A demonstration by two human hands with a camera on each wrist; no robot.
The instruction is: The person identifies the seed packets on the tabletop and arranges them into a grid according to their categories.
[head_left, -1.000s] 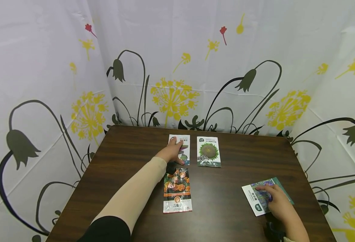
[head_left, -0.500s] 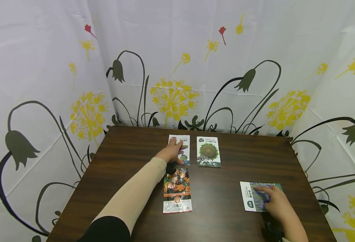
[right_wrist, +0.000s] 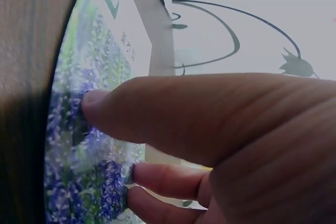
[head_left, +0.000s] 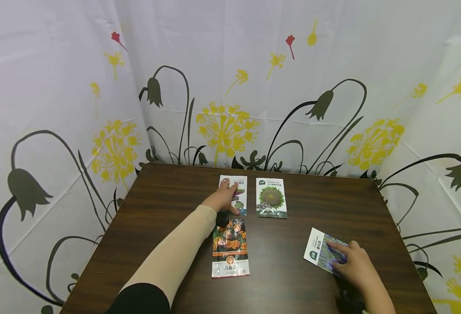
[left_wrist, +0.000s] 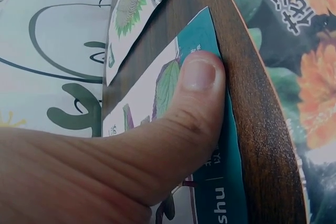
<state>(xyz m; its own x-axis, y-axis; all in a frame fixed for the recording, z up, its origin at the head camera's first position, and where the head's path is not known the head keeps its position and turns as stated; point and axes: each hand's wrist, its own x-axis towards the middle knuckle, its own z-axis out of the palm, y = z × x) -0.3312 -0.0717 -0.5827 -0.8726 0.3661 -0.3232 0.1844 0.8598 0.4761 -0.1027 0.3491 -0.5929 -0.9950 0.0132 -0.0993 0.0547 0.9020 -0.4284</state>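
My left hand rests with its fingers spread on a white seed packet at the back of the table. In the left wrist view its thumb presses on the packet's teal edge. At the right, my right hand touches a lavender seed packet that lies turned at a slant, white end to the left. The right wrist view shows the thumb and fingertips on the printed purple-flower face. The packet's far end is hidden under the hand.
A sunflower-type seed packet lies right of the left hand's packet. In front of the left hand is an orange marigold packet. The dark wooden table ends at a flower-printed curtain behind.
The lavender packet has slid left under my right hand and turned, first levelling out, then slanting with its white end toward the upper left. My left hand has stayed in place.
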